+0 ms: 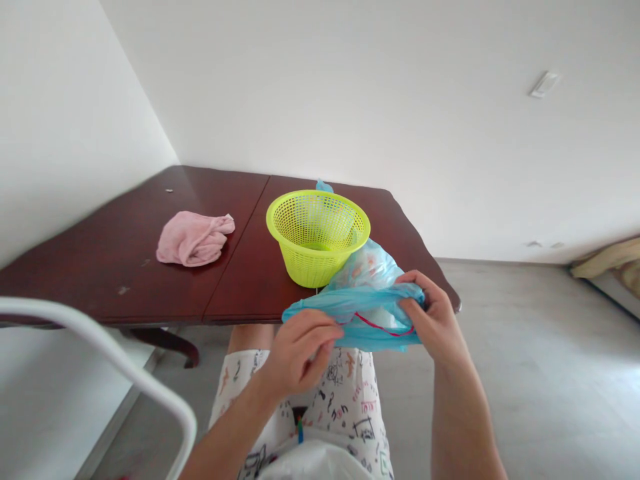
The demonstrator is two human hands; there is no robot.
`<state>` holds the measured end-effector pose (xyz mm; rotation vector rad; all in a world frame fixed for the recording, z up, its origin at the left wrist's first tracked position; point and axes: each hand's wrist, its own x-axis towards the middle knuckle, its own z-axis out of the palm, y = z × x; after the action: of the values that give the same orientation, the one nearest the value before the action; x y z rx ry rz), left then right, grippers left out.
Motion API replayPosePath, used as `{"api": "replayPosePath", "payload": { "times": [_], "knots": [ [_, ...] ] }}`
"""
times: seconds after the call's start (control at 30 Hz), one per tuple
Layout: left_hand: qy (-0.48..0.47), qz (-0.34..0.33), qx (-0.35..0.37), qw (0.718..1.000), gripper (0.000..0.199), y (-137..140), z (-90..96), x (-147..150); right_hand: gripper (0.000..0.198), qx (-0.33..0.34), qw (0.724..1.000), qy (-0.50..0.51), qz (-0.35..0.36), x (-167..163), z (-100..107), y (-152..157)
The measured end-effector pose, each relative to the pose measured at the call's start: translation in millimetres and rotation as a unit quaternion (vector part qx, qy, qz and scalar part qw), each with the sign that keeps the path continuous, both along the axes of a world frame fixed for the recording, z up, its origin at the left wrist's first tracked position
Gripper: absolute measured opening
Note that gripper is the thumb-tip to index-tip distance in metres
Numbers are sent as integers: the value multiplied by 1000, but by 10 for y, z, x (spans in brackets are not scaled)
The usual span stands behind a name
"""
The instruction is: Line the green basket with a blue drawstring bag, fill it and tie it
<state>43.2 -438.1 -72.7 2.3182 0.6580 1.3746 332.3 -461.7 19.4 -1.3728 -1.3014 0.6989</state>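
A thin blue plastic bag (373,263) with a red drawstring (385,327) stretches between my two hands at the table's front edge. Its lower part rests on the table beside the basket, with something pale showing through. My left hand (305,347) pinches one side of the bag's mouth. On the other side, my right hand (430,313) grips the bag between thumb and fingers. Just beyond the bag stands a yellow-green plastic basket (320,267) with perforated sides, upright, and no contents show inside it.
A folded pink cloth (193,240) lies on the dark wooden table (240,280) to the left. A bit of blue plastic (324,187) shows behind the basket. A white curved rail (125,360) is at lower left. Walls border the table at the back and left.
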Motion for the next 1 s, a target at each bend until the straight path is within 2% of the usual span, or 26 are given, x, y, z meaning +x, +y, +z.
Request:
{"api": "replayPosePath", "payload": {
  "times": [0.03,0.07,0.1,0.2,0.3,0.4,0.57,0.67,0.73,0.8,0.9,1.0],
  "knots": [
    [52,-49,-19,997,38,7,32,83,14,8,1000,-16,22,-79,53,-3],
    [98,-65,-42,992,39,39,58,161,18,18,999,-29,36,-141,98,-6],
    [132,-51,-62,988,39,91,80,226,22,27,998,-40,44,-180,132,-11],
    [156,55,-87,982,38,276,132,309,27,34,995,-86,30,-134,151,-53],
    [129,155,-83,976,35,366,176,269,30,25,987,-155,-27,108,64,-118],
    [124,193,-78,970,35,328,177,234,33,17,982,-175,-76,372,-53,-172],
    [87,163,-136,973,40,207,117,239,29,32,995,-68,-72,560,-122,-218],
    [18,122,-208,970,36,215,137,199,28,39,997,-40,-62,591,-109,-229],
    [-20,117,-236,964,33,261,157,156,26,42,996,-25,-70,621,-103,-234],
    [-19,124,-230,965,31,316,155,115,25,52,994,12,-92,656,-99,-239],
    [35,122,-185,975,28,345,119,86,31,73,985,99,-122,678,-83,-238],
    [69,129,-134,980,22,262,139,128,39,84,981,139,-110,617,-52,-225]
  ]
}}
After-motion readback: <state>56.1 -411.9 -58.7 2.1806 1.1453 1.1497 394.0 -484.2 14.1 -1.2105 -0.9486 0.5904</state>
